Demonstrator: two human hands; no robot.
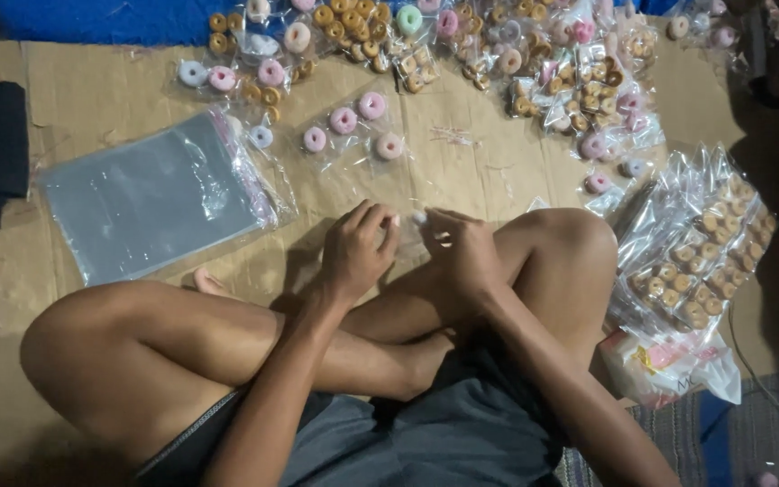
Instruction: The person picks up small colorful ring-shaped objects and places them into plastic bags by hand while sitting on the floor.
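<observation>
Sitting cross-legged on cardboard sheets (92,99) on the floor, I have my left hand (358,248) and right hand (462,252) close together, both pinching a small clear plastic bag (418,230) between them above my shins. Just beyond the hands lie pink ring sweets (344,120) in clear wrap. Left of them sits a stack of empty clear bags (151,194); right, packed brown rings (701,257).

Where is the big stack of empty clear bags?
The stack of clear bags lies on the cardboard, left of the left hand, below the pink rings.
</observation>
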